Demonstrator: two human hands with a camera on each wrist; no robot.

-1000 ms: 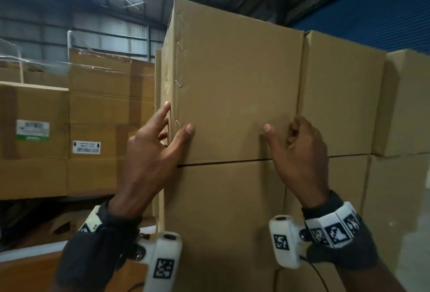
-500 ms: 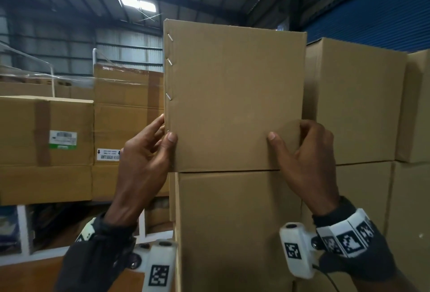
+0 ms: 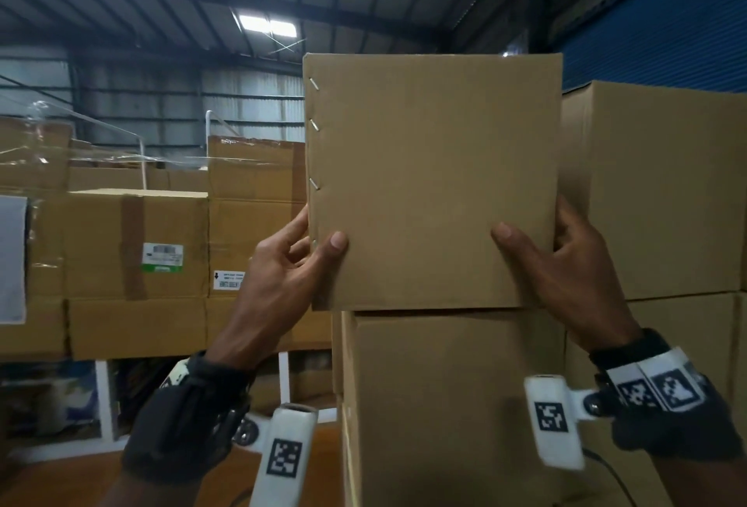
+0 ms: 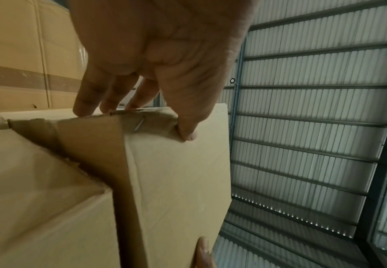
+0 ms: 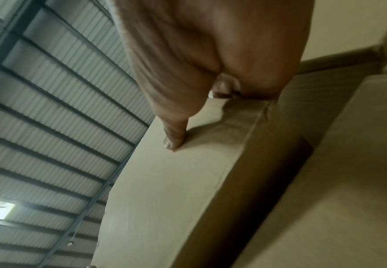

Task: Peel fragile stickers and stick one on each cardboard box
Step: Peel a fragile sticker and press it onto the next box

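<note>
We saw a plain brown cardboard box (image 3: 434, 179) standing upright on top of another brown cardboard box (image 3: 444, 405) in a stack, its long axis vertical and its broad, bare front face turned squarely toward us, with a column of metal staples (image 3: 314, 124) running down its left edge. The left hand (image 3: 283, 284) gripped the box at its lower left corner, thumb pressed on the front face and fingers (image 3: 297, 223) wrapped round the stapled edge onto the side. The right hand (image 3: 553, 276) held the lower right corner the same way, thumb flat on the front and fingers curled behind the right edge, in the gap beside a neighbouring brown cardboard box (image 3: 655, 191) that stood just to the right. The head view alone showed the whole front face and the stack; the left wrist view added what it could not: the fingers (image 4: 91, 101) resting on the box's side panel, one staple (image 4: 139, 124) close by the thumb, and a torn, ragged cardboard flap edge (image 4: 50, 127) at that corner. The right wrist view showed the thumb tip pressing the front face near the vertical edge, though its fingers were hidden behind the palm (image 5: 210, 54). Behind to the left sat taped brown cartons with white labels (image 3: 137, 248).
</note>
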